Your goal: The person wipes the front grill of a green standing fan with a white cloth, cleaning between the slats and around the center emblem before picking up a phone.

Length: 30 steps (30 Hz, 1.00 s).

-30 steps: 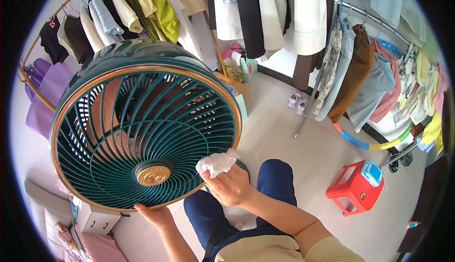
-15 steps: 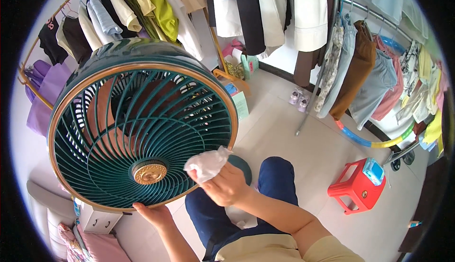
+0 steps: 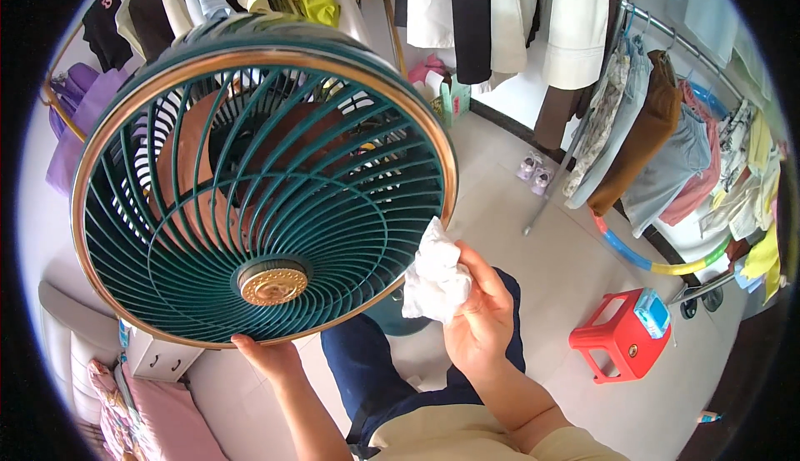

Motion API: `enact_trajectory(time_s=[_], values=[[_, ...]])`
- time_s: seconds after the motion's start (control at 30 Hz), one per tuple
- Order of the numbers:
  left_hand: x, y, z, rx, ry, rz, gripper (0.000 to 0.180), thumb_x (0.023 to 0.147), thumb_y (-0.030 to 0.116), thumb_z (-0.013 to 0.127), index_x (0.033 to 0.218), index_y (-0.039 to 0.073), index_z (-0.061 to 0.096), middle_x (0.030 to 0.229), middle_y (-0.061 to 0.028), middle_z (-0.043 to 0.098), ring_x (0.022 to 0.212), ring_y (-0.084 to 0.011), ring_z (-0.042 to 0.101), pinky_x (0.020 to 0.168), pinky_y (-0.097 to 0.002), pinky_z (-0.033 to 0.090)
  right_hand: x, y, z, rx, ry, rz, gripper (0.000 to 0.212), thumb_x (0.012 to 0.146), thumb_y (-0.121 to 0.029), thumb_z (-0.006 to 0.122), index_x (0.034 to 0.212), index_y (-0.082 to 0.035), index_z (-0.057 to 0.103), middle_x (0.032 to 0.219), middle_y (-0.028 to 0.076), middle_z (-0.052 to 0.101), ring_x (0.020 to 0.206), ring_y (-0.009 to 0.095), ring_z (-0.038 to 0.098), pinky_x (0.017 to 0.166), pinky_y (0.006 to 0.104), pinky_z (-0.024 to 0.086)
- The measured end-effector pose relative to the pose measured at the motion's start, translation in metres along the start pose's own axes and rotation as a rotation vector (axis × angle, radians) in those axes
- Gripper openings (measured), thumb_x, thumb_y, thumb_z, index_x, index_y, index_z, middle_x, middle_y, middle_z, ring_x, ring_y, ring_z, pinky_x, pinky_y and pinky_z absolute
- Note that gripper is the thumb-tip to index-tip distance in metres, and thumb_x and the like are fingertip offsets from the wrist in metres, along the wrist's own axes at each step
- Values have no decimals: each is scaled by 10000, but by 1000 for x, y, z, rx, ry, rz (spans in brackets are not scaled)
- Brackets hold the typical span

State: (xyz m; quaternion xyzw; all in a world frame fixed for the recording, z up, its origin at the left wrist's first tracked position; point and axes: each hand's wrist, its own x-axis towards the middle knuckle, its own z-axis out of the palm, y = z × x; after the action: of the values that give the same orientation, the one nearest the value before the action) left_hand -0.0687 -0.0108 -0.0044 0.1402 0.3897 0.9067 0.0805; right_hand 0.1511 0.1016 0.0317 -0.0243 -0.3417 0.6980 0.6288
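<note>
A dark green fan head point(image 3: 327, 226) with a copper-coloured rim fills the left half of the view, its spiral grille tilted upward. A round gold cap point(image 3: 272, 283) marks the grille's centre, and brown blades show behind the ribs. My left hand point(image 3: 271, 363) grips the fan's lower rim, thumb in front; the other fingers are mostly hidden behind it. Pinched in my right hand point(image 3: 482, 321) is a crumpled white wipe point(image 3: 437, 274), held at the rim's lower right. Whether the wipe touches the rim, I cannot tell. The fan's base is partly visible behind my right hand.
Clothes hang on racks along the back and right. A red stool point(image 3: 618, 340) carrying a blue packet point(image 3: 652, 313) stands to the right. Behind it lie a coloured hoop point(image 3: 658, 268) and small shoes point(image 3: 534, 172). White drawers point(image 3: 162, 356) and a pink-covered seat are at lower left.
My right hand and the wipe have moved right and slightly up, from over the grille's lower right to its outer edge. The fan head looks larger. My left hand keeps hold of the rim.
</note>
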Motion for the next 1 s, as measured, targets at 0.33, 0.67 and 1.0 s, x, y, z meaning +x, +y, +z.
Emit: enact_trajectory(time_s=[0.33, 0.67, 1.0], values=[[-3, -2, -6, -63, -33, -60, 836, 685, 529, 697, 1285, 34, 390, 1266, -75, 483, 1153, -240, 481, 984, -388, 412, -1, 9, 5, 35, -54, -31, 433, 873, -45, 499, 1275, 72, 387, 1230, 177, 495, 1119, 244, 507, 958, 369, 397], [-5, -1, -6, 20, -105, -77, 851, 681, 560, 685, 1271, 16, 402, 1266, -80, 476, 1151, -241, 474, 985, -393, 398, 28, 11, 53, -1090, -327, -682, 302, 711, 4, 654, 1013, 1, 638, 973, 124, 603, 796, 232, 586, 692, 303, 466], [-7, -4, -10, 26, -284, -74, 716, 789, 528, 589, 1294, 61, 389, 1276, -62, 471, 1166, -228, 465, 991, -400, 392, 25, 25, 33, -1311, -186, -781, 151, 737, 10, 634, 886, 30, 615, 859, 131, 567, 735, 231, 571, 623, 279, 468]])
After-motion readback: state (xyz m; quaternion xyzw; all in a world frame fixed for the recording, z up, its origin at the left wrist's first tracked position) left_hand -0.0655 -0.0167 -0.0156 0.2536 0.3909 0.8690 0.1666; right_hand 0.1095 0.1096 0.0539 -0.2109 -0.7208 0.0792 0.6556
